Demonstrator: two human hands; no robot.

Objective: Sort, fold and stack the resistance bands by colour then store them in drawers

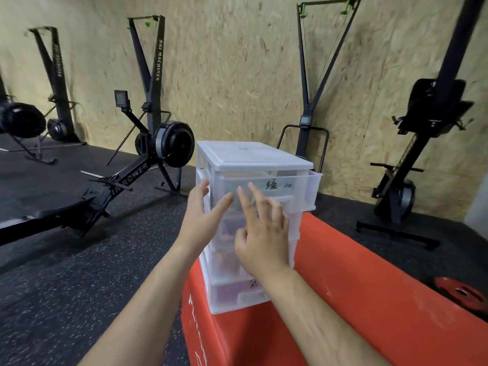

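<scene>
Handling: top drawer (298, 186), right at my fingertips. It's thin plastic, light I'd guess, and likely to rack if shoved at one corner. Best to press flat on the front face, one hand either side of the middle.
Looks: translucent white and standing a little proud of the drawer unit (253, 154), with a handwritten label (272, 184) just beyond my right fingers.
Bands: only dim colour shows. There's purple in the bottom drawer (237, 294) below my right wrist. The folds are too blurred to judge.
Left hand (200, 217): wide, fingers straight, holding nothing, by the drawer's left front. I can't confirm contact.
Right hand (264, 233): two fingers reaching for the front, the rest loosely bent, nothing held.
Underneath: red box (356, 273), carrying the unit.
Around: rowing machine (126, 178) well left of my left hand, weight plate (460, 290) far right.
</scene>
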